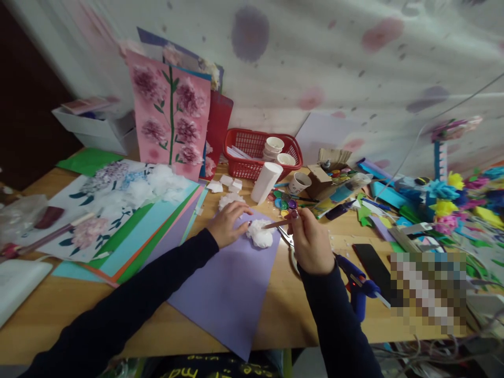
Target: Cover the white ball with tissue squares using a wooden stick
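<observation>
A white crumpled-tissue flower (260, 234) lies near the top of a purple sheet of paper (224, 294). My left hand (229, 224) rests at the flower's left side, fingers apart, the fingertips at or just beside its edge. In my right hand (313, 241) a slim brownish stick, seemingly a paintbrush (275, 224), is pinched, its tip at the flower's upper right. Behind my left hand sits a second white tissue flower (231, 201). Scissors (293, 257) lie partly hidden under my right hand. Small round paint pots (284, 202) stand just beyond the flower.
A white paper roll (266, 182) stands before a red basket (244, 169) holding cups. A patterned cup (299, 184) is to its right. Rightward lie a blue glue gun (358, 283) and black phone (374, 270). Coloured sheets (129, 241) and a pink flower picture (169, 115) are left.
</observation>
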Tool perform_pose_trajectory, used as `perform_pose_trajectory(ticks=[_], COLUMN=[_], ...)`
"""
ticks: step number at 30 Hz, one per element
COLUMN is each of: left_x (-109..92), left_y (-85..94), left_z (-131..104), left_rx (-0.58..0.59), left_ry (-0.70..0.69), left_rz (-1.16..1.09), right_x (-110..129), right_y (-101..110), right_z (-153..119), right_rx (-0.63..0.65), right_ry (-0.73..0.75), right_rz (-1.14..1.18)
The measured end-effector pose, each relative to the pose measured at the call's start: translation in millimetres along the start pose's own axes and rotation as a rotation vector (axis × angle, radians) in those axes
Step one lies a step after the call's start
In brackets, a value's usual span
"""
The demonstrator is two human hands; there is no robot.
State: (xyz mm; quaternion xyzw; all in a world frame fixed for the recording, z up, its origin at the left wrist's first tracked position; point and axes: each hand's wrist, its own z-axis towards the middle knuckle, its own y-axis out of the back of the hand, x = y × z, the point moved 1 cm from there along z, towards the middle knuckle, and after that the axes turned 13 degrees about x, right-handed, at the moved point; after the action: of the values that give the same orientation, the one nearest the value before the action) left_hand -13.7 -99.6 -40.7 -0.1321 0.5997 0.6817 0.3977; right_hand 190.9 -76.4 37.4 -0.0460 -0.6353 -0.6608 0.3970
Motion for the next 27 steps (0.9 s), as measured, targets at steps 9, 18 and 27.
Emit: perform_pose_trajectory(ticks=[9, 18, 27], left_x=[-1, -4, 2], left_y=[-0.1, -13.6, -12.5], left_z=[14, 31, 29], left_rx=[-0.035, 0.112, 0.126], left_ry=[-0.035, -0.081, -0.05], left_rz=[0.027, 0.127, 0.153], right_x=[-6, -6, -31], right_y=[-6, -9, -15], right_z=[-8, -11, -15], right_rx=[-0.01, 0.007, -0.167], right_ry=[-0.023, -0.079, -0.24], right_rz=[0.077, 0.138, 0.418])
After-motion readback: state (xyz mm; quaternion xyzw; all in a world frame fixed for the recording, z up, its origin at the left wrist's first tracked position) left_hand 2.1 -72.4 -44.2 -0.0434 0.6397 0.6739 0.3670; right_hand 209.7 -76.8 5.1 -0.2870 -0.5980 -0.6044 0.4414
